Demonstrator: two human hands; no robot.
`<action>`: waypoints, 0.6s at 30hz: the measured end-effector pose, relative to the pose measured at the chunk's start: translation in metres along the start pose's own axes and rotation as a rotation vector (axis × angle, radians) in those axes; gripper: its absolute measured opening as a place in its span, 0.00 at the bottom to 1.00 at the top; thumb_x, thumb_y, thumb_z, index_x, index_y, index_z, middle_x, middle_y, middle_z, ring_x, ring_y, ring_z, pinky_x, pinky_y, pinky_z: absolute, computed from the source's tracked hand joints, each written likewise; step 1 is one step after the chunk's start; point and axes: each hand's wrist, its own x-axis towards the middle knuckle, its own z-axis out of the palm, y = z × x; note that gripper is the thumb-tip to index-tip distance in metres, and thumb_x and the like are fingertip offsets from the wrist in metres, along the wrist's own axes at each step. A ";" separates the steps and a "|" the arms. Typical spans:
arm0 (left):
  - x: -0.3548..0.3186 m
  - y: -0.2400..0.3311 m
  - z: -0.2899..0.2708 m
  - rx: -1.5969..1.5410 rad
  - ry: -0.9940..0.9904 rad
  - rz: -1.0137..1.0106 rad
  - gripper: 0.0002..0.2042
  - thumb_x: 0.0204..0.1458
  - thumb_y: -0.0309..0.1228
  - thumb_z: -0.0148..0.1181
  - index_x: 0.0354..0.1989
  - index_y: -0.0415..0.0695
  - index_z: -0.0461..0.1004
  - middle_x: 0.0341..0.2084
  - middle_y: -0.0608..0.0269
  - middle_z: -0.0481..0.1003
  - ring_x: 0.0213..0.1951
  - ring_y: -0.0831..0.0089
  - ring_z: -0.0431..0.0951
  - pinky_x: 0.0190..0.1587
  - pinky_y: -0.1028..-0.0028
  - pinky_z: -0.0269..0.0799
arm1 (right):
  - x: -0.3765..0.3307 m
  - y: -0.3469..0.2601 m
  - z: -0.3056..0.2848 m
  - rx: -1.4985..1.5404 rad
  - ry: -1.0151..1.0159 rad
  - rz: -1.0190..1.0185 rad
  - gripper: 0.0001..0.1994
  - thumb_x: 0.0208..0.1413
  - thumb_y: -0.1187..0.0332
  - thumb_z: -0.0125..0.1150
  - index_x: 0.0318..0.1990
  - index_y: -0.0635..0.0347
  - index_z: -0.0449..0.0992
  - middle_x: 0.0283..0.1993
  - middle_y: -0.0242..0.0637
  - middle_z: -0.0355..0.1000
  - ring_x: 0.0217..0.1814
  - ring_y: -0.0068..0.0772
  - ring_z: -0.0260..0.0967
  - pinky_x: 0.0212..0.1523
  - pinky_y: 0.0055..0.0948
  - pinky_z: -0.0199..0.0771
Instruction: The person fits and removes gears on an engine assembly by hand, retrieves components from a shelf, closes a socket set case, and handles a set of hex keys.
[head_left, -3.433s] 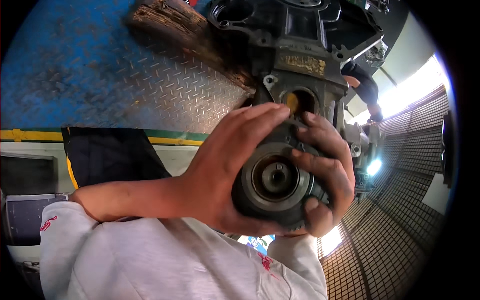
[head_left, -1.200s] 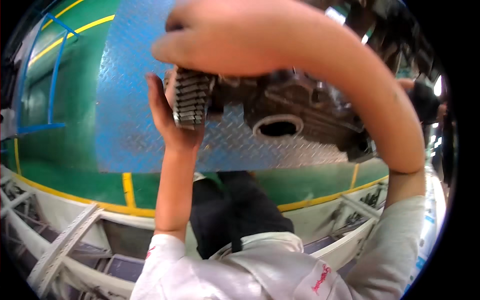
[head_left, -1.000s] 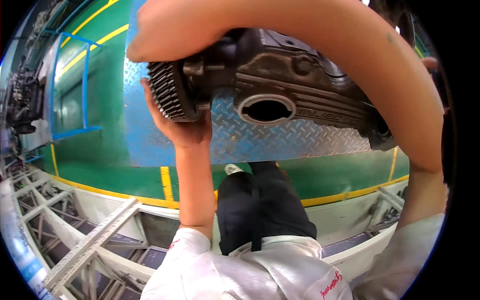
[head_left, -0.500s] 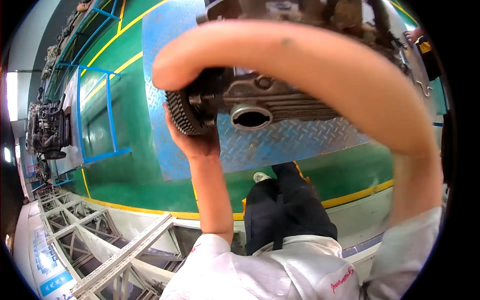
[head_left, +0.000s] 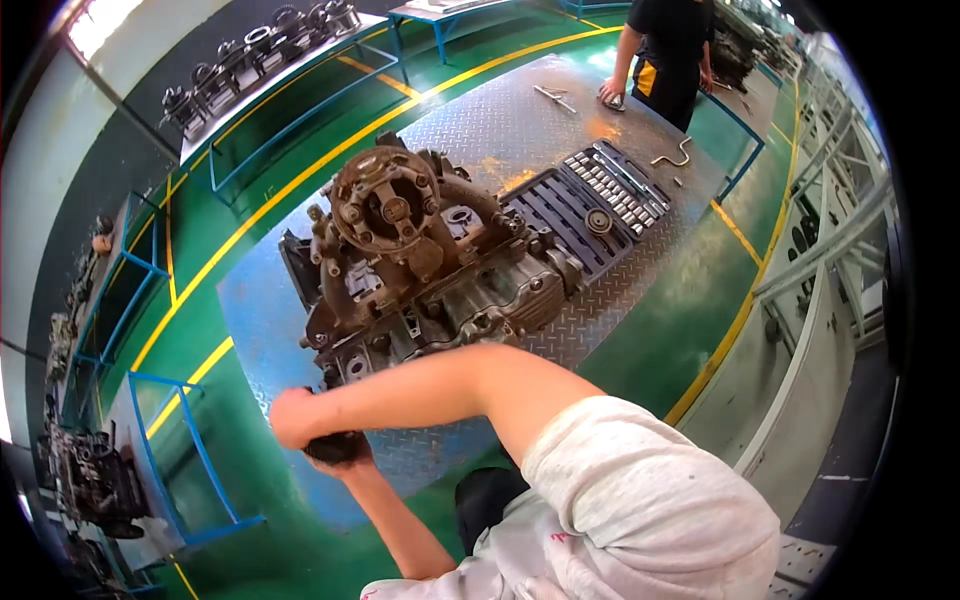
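A greasy engine lies on the metal-plated work table, with a round flanged housing standing up from it. At its near left end is a dark toothed wheel, largely covered by my hands. My left hand grips the wheel from below, its fingers partly hidden behind it. Across the front of the engine reaches my right arm, and my right hand is wrapped over the wheel's upper left side. The right fingertips are out of sight.
Right of the engine lies an open socket set case with a small round pulley on it. Beyond are a bent crank handle and a T-shaped tool. A co-worker's hand rests at the table's far edge.
My view has swung up and to the right, bringing the whole engine, the socket set and the co-worker into sight. Both hands stay on the toothed wheel.
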 end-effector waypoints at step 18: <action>-0.178 -0.024 -0.073 0.198 -0.046 -1.075 0.34 0.48 0.61 0.37 0.61 0.56 0.59 0.60 0.64 0.60 0.61 0.61 0.59 0.61 0.58 0.56 | -0.250 -0.048 0.132 0.334 0.599 0.673 0.25 0.44 0.46 0.60 0.32 0.64 0.76 0.34 0.49 0.70 0.41 0.50 0.68 0.43 0.43 0.69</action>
